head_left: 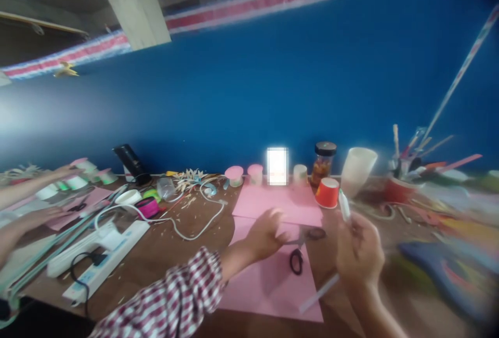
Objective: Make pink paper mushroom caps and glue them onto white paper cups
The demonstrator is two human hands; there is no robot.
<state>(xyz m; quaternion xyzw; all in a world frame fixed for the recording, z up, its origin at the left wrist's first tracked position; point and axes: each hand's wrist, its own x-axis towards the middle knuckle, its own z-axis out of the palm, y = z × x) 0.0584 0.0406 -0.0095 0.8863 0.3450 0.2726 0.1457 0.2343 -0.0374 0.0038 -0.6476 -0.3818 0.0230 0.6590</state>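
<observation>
My left hand (266, 234), in a red and white checked sleeve, reaches over pink paper sheets (273, 281) on the brown table (171, 255). Its fingers are curled close to the black-handled scissors (300, 249) lying on the paper; motion blur hides whether it touches them. My right hand (358, 255) is raised at the right, closed on a thin white stick-like thing (343, 204) that points upward. A white strip (319, 292) slants below that hand.
An orange paper cup (327, 192), a lidded jar (323, 164), a white cup (357, 170), small pink and white cups and a pot of brushes (401, 184) stand along the blue wall. Power strips (105, 255) and cables lie at left, where another person's hands (31, 208) work.
</observation>
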